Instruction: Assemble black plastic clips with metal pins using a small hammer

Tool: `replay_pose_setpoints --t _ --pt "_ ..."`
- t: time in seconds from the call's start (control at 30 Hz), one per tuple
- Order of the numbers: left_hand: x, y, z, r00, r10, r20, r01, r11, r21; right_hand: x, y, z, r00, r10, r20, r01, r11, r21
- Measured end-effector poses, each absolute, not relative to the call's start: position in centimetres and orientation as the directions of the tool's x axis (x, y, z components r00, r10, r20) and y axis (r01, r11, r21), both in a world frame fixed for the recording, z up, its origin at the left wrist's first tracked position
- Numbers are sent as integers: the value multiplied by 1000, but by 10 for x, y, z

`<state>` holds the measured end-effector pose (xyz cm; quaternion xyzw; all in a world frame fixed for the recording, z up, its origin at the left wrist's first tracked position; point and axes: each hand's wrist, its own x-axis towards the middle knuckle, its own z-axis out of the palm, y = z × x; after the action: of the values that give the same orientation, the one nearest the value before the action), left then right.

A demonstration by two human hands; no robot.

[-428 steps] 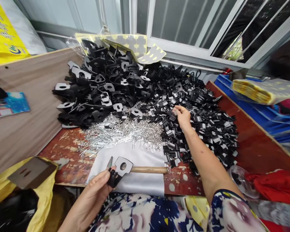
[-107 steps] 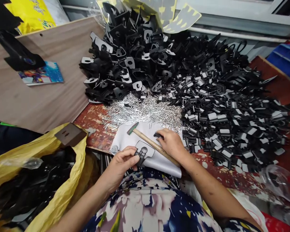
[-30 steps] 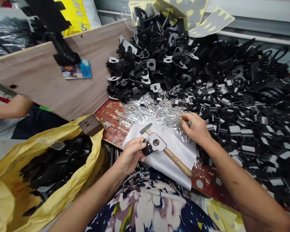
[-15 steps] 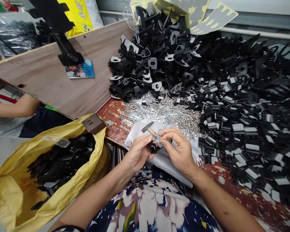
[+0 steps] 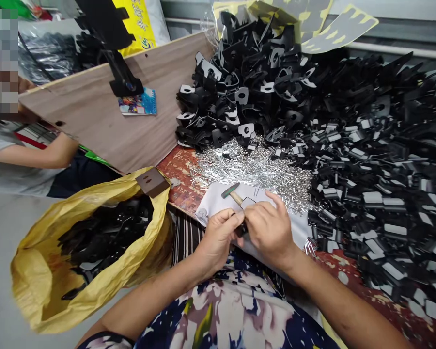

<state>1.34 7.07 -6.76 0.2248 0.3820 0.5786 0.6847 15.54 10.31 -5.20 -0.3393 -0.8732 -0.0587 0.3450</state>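
Observation:
Low over the grey sheet point(image 5: 212, 196), my left hand point(image 5: 218, 237) pinches a small black plastic piece point(image 5: 242, 229), mostly covered by fingers. My right hand point(image 5: 271, 230) is curled against the same piece, index finger lifted slightly away. Its thumb and fingertips are hidden, so what they grip cannot be made out. Just beyond the hands lies a small hammer point(image 5: 230, 190) with a wooden handle. A heap of thin silver metal pins point(image 5: 254, 167) lies behind the sheet.
Large black plastic parts point(image 5: 236, 94) pile up at the back; many small black pieces point(image 5: 378, 208) cover the right. A yellow sack point(image 5: 29, 286) of black parts stands left, a brown block point(image 5: 152, 182) at its rim. Behind a wooden board point(image 5: 94, 121), another person's arm point(image 5: 39, 152) shows.
My right hand has turned and closed in against the black piece; the silver pin it held is now hidden. The whole view has shifted, so the scene sits further right.

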Motion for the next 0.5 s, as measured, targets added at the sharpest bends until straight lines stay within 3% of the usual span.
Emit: replay_pose_setpoints --t 0.1,0.23,0.33,0.5 --pt "14 77 -69 52 959 -278 -654 244 716 159 118 -47 -470 651 596 624 722 -297" --pt "7 100 -77 89 895 -436 -721 360 592 176 139 -48 -337 730 594 643 639 -421" --pt "-13 114 -75 43 876 -481 -773 334 539 197 139 -54 -237 788 568 620 573 -536" --pt "-69 115 -56 -183 872 -455 -804 133 579 226 127 -73 -422 835 353 685 549 -479"
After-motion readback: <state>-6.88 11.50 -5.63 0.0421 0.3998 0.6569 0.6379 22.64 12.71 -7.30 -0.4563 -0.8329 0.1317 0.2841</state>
